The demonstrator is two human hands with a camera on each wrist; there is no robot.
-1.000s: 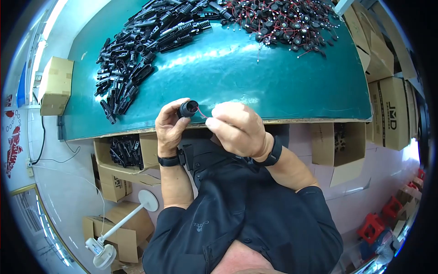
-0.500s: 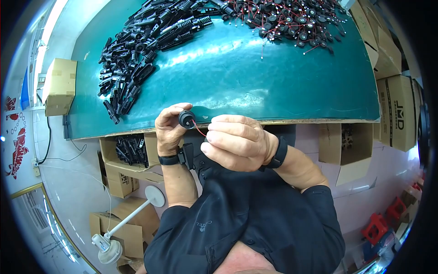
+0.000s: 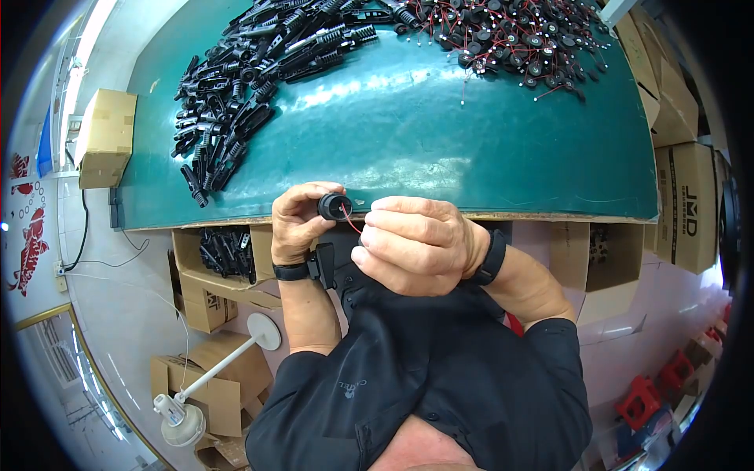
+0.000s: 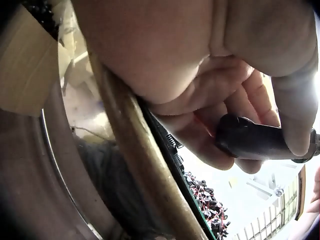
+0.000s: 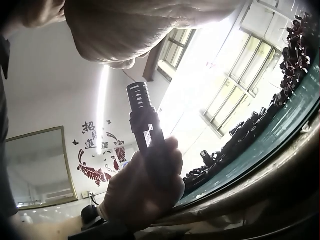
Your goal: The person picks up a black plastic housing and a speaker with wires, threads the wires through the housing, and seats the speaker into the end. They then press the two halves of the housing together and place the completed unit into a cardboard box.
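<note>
My left hand (image 3: pixel 294 228) grips a black tubular housing (image 3: pixel 333 206) at the table's front edge, fingers and thumb round its body. The right wrist view shows slots cut through that housing (image 5: pixel 138 100) near its ribbed end, which sticks up out of the fist. A thin red wire (image 3: pixel 351 223) runs from the housing's dark end to my right hand (image 3: pixel 420 247), whose fingertips and thumb pinch it. In the left wrist view the housing (image 4: pixel 255 141) lies between thumb and fingers. What else is inside the right fingers is hidden.
Similar black housings (image 3: pixel 228 110) are heaped on the left of the green table (image 3: pixel 393 141). Small round black parts with red wires (image 3: pixel 518 39) form a pile at the back right. Cartons (image 3: pixel 110 137) stand around, and an open box of black parts (image 3: pixel 184 255) sits below the table edge.
Both hands have come slightly lower, toward the body, and the housing's end has turned a little. The red wire still stretches between it and the right hand.
</note>
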